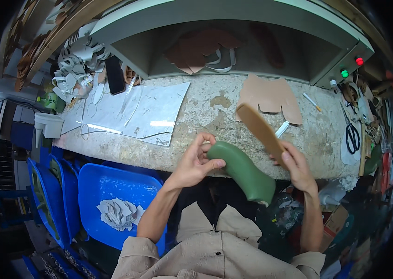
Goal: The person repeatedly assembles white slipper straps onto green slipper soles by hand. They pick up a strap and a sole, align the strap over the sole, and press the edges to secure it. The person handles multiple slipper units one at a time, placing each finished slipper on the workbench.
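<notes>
A green shoe last (245, 172) lies tilted in front of me, just off the bench's front edge. Its rounded end is gripped by my left hand (196, 162), with the thumb on top and the fingers behind. My right hand (297, 167) pinches one end of a long tan insole (258, 128), which slants up and to the left over the bench. The last and the insole are apart. Beyond the insole lies a flat pink-tan leather piece (271, 93) with a notched edge. A small white strip-shaped tool (281, 129) rests by its lower edge.
A grey open-fronted cabinet (233, 11) with brown leather pieces inside stands at the back. Left on the worn bench (196, 107) are a shiny sheet (152, 109) and a black phone (115, 74). Black-handled scissors (353, 139) lie right. A blue tub (89, 186) holds grey cut pieces (118, 215).
</notes>
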`<state>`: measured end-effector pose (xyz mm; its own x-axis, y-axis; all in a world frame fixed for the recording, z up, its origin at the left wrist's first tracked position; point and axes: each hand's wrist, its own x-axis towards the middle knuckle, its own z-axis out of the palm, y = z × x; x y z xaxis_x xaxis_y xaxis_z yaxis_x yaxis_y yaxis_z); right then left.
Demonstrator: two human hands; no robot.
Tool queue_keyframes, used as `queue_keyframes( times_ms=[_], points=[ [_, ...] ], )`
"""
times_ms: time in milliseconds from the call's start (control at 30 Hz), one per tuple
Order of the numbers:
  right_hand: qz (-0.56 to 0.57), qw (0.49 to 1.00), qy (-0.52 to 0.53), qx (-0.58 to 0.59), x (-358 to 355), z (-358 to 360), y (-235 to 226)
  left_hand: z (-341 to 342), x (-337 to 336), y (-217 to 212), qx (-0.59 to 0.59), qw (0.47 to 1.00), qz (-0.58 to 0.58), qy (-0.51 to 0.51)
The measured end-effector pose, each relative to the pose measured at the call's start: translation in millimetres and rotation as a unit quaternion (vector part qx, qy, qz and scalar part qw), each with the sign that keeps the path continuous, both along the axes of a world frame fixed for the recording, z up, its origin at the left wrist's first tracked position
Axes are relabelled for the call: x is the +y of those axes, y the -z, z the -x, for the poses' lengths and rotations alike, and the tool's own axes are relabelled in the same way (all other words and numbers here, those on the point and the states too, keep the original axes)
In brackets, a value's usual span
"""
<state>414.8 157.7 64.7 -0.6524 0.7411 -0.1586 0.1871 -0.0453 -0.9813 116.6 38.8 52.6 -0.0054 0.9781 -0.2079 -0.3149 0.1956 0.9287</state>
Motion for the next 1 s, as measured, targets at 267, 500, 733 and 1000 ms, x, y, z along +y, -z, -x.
queue_keyframes(
  times_ms=[267,500,733,1000],
  points=[
    [0.099,0.971,-0.185,0.11,-90,5,13,-3,-42,-25,-0.047,0.998,-0.02,-0.048],
    [0.166,0.978,-0.083,0.099,-185,0,42,-33,-97,-22,0.441,0.891,-0.051,-0.09],
    [0.309,0.937,-0.075,0.145,-234,-9,65,-67,-145,57,-0.105,0.987,0.034,-0.118],
    [-0.068,0.989,-0.064,-0.119,-262,13,75,-103,-135,86,0.076,0.975,0.032,-0.207]
  ],
)
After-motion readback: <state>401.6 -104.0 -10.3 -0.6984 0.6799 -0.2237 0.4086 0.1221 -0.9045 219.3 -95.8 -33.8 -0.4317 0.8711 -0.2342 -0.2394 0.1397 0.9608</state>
